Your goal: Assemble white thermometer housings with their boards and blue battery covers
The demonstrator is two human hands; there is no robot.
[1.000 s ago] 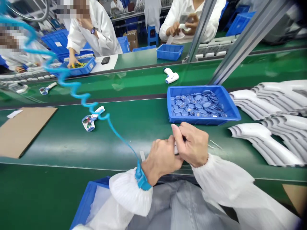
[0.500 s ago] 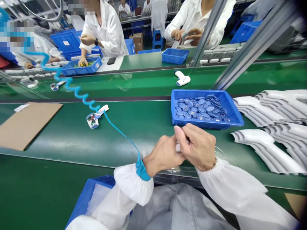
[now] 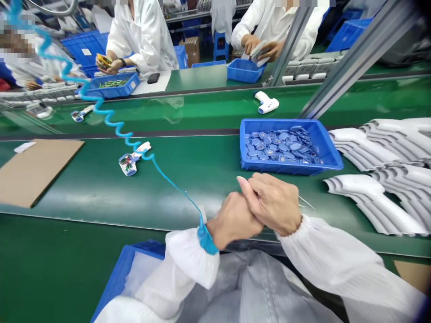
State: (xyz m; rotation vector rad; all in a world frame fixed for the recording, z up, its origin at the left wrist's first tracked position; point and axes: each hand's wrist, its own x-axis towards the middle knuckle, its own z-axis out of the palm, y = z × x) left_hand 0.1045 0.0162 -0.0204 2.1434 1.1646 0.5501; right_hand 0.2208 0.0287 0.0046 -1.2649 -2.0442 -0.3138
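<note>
My left hand [image 3: 237,217] and my right hand [image 3: 274,202] are pressed together above the green bench, both closed. Fingers and knuckles hide whatever lies between them. Behind the right wrist, thin pale prongs [image 3: 307,202] stick out; I cannot tell whether that hand holds them. A blue strap [image 3: 206,237] circles my left wrist and runs into a coiled cord [image 3: 148,156]. Just beyond my hands stands a blue bin [image 3: 289,169] of small blue oval pieces [image 3: 283,144]. To the left lies an opened white gun-shaped housing [image 3: 129,162] with a circuit board and wires.
Stacked white shell halves [image 3: 373,193] fill the right side. A cardboard sheet [image 3: 37,172] lies at the left. Past the bin, a white gun-shaped device [image 3: 267,103] rests on the green belt. A slanted metal post [image 3: 340,76] rises at the right. Co-workers sit opposite.
The pale piece glimpsed between my hands is now hidden as they press closer. The device on the belt has shifted right. A co-worker opposite has lifted green and yellow pieces from a bin.
</note>
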